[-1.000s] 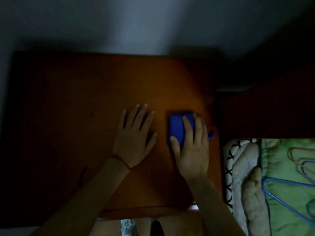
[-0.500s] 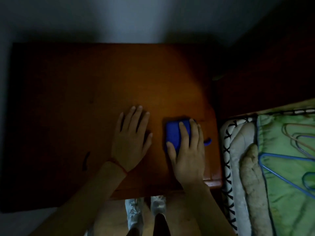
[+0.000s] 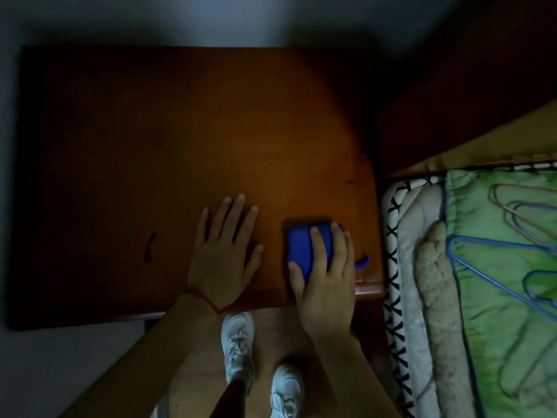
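Note:
In dim light a brown wooden table point(image 3: 180, 140) fills the view. A blue pad or folded cloth point(image 3: 301, 248) lies near the table's front right corner. My right hand point(image 3: 327, 276) rests on top of it, fingers laid straight over it and thumb along its left side. A small blue end point(image 3: 363, 260) sticks out to the right of that hand. My left hand point(image 3: 224, 254) lies flat on the bare wood just left of the pad, fingers spread, holding nothing.
A bed borders the table on the right, with a green blanket point(image 3: 497, 282), a patterned mattress edge point(image 3: 394, 267) and wire hangers point(image 3: 482, 263) on top. My shoes point(image 3: 238, 342) stand on the floor below the front edge. A dark mark point(image 3: 149, 245) is on the wood.
My right hand has drawn the blue pad back toward the table's front edge. My left hand has slid back with it, staying flat.

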`<state>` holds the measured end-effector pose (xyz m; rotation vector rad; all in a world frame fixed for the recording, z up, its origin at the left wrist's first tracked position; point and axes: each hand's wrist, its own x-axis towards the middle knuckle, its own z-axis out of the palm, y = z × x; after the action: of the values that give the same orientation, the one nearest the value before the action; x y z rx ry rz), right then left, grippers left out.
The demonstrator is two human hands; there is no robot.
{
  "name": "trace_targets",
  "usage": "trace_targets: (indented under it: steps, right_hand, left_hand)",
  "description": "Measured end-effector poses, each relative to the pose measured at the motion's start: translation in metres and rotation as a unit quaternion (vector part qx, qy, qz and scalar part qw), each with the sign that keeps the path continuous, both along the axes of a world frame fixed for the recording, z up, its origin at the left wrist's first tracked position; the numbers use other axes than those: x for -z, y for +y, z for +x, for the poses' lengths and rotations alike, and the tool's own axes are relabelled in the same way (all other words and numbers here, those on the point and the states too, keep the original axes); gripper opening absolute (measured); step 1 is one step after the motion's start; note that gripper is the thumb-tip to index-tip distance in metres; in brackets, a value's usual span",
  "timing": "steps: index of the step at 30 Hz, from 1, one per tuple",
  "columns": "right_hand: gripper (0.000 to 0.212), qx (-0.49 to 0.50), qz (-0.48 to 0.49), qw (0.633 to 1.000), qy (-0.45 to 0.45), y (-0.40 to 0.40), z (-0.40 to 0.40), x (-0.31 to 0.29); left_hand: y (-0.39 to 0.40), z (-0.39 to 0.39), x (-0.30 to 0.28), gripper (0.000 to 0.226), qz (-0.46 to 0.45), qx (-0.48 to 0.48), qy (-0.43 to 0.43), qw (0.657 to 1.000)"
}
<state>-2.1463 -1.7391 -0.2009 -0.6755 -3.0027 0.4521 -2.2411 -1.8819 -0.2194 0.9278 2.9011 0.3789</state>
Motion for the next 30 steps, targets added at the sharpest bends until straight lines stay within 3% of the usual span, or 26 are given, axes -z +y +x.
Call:
trace_targets:
  steps: [5,12,21,26,30]
  right_hand:
    - [0.054,-0.017,-0.003,0.999,0.032,0.021,-0.055,0.0]
    - [0.057,0.002,-0.033,0.999,0.008,-0.018,0.033,-0.002]
    - [0.049,0.06,-0.063,0.994,0.06,-0.022,0.006,-0.002]
    - [0.045,-0.036,-0.055,0.996,0.061,-0.02,-0.004,0.002]
    - [0.049,0.062,-0.046,0.993,0.094,-0.01,-0.026,0.003]
  left_hand:
    - [0.0,0.002,0.0,0.056,0.013,-0.003,0.013,1.0]
    - [-0.011,0.017,0.001,0.052,0.03,-0.024,0.028,0.999]
    - [-0.043,0.05,0.003,0.053,-0.002,-0.04,0.041,0.998]
    - [-0.044,0.05,0.005,0.053,-0.004,-0.041,0.045,0.998]
    - [-0.043,0.049,0.004,0.053,-0.009,-0.04,0.042,0.998]
